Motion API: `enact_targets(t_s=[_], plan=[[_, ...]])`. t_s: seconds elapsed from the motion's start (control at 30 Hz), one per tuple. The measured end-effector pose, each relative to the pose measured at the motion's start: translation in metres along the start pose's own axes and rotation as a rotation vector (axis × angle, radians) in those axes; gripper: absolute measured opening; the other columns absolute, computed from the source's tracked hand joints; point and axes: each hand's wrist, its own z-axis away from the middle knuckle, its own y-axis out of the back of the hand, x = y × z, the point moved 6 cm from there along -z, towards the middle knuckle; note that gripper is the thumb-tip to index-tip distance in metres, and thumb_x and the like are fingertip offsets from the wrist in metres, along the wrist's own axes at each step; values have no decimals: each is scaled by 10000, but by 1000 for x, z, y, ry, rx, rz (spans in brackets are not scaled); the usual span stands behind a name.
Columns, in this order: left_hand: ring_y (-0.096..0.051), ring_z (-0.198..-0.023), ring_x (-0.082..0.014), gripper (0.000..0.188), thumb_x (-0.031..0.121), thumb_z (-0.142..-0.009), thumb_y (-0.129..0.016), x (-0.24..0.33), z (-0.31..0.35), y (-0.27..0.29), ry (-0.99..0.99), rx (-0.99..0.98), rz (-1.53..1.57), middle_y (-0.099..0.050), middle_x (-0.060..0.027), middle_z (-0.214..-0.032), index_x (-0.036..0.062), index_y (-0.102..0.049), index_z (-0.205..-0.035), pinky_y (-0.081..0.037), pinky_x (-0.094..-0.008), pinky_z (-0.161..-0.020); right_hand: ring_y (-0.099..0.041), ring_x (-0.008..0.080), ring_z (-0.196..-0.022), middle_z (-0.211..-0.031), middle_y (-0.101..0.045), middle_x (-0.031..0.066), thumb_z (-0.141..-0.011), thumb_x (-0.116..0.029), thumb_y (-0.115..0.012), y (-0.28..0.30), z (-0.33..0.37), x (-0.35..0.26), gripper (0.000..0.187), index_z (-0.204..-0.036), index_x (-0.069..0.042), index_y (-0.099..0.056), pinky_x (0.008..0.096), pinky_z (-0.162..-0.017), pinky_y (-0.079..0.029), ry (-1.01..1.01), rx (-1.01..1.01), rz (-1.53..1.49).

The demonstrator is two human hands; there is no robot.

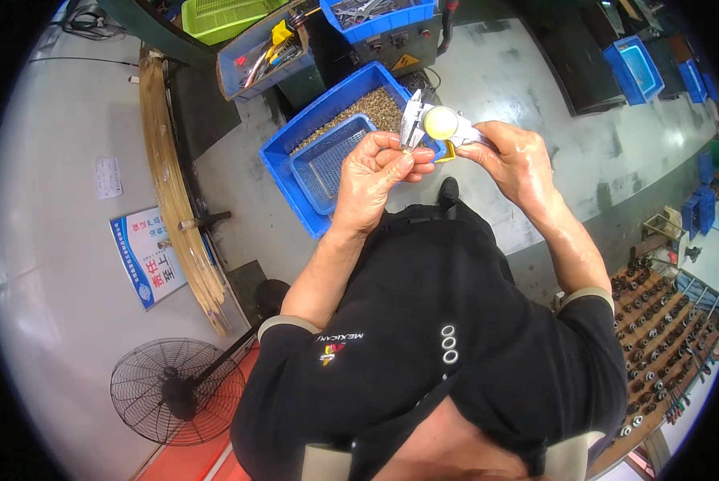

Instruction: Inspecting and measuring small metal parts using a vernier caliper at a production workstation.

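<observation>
My right hand is closed round the beam end of a caliper with a round yellow dial, held out in front of my body. The caliper's silver jaws point left, toward my left hand. The thumb and fingertips of that hand pinch a small, brass-coloured part at the jaw tips. Its exact shape is too small to make out. Below and to the left of the caliper stands a large blue tub of small brass-coloured pieces, with a blue mesh basket inside it.
Beyond the tub are a box of hand tools, a blue bin of metal tools and a green basket. A black fan stands at lower left, near long wooden strips. A rack of dark round parts is at right.
</observation>
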Motion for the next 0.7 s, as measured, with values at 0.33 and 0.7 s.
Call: enact_targets(t_s=[0.33, 0.7], plan=[[-692, -899, -246, 162, 85, -923, -615, 0, 0, -1, -7, -5, 14, -687, -206, -1008, 41, -520, -1048, -540, -292, -770, -632, 264, -623, -743, -647, 141, -788, -215, -751, 1, 4, 1, 280, -953, -7, -662, 330, -558, -480, -9, 61, 22], [-696, -884, -241, 153, 89, -919, -620, -2, 1, -1, 18, -12, 11, -694, -193, -994, 54, -531, -1039, -547, -285, -752, -630, 278, -629, -757, -649, 147, -785, -216, -749, 5, 4, -1, 283, -947, -2, -659, 338, -565, -484, 31, 43, 30]])
